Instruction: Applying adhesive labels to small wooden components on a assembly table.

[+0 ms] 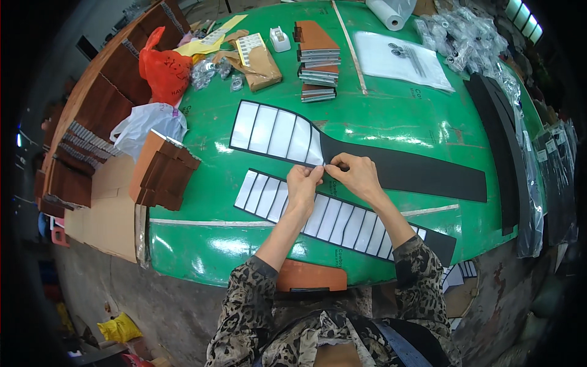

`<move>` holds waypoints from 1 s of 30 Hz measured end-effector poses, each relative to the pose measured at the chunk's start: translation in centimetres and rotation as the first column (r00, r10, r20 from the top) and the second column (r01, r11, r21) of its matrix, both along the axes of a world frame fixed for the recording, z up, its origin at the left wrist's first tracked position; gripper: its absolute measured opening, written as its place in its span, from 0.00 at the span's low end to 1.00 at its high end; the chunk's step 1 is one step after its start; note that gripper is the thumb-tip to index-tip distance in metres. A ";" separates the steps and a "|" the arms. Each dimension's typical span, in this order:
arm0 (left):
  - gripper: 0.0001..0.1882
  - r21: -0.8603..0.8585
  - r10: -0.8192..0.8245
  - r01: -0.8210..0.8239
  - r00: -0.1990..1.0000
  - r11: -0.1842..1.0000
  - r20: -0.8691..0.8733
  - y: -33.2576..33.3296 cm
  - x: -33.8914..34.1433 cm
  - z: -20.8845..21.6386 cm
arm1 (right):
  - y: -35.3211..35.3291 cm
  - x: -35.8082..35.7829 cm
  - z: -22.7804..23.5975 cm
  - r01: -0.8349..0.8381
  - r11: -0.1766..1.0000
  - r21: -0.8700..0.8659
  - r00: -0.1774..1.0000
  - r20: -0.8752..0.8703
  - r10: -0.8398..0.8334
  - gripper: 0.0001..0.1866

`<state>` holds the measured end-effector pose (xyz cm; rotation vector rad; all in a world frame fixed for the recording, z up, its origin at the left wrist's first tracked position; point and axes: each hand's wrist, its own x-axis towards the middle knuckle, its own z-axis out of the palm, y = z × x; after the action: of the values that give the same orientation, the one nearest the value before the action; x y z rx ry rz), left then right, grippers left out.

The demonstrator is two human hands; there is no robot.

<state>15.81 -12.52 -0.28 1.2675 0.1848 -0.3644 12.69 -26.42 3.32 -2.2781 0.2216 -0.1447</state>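
Observation:
A long black strip [409,168] lies across the table. Its left part shows a row of white panels [269,131] edged in black, and its right part is plain black. My left hand [302,185] is closed, pinching the near edge of the strip where the white part meets the black. Right beside it, my right hand [358,176] pinches the same spot, fingertips nearly touching. What lies between the fingertips is too small to make out. A second black strip with white panels [333,220] lies slantwise beneath my forearms, partly hidden by them.
On the green table [208,244] stand stacked brown panels [318,58], a tape dispenser [279,40], a red bag [162,67] and a brown block [162,171]. A brown piece [312,276] rests at the near edge. Black strips [498,153] and clear-wrapped parts [465,40] line the right side.

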 end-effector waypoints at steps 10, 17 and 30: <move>0.13 -0.204 -0.020 -0.007 0.991 0.979 -0.129 2.4 -0.3 0.6 | -2.5 0.5 -2.9 0.231 0.720 0.654 0.973 -0.141 -0.184 0.16; 0.16 0.097 -0.118 0.116 0.993 0.989 0.023 6.0 -5.0 6.3 | 0.1 -2.5 0.0 0.130 0.850 0.510 0.934 0.224 -0.277 0.05; 0.10 0.031 -0.277 0.276 0.960 0.961 0.047 8.2 -11.7 9.5 | 5.1 -11.5 4.3 0.114 0.777 -0.619 0.458 0.727 0.512 0.07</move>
<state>4.07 -4.31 9.21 1.3279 -0.0328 -0.5706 1.24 -21.36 7.62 -2.4547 -0.7959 -1.4170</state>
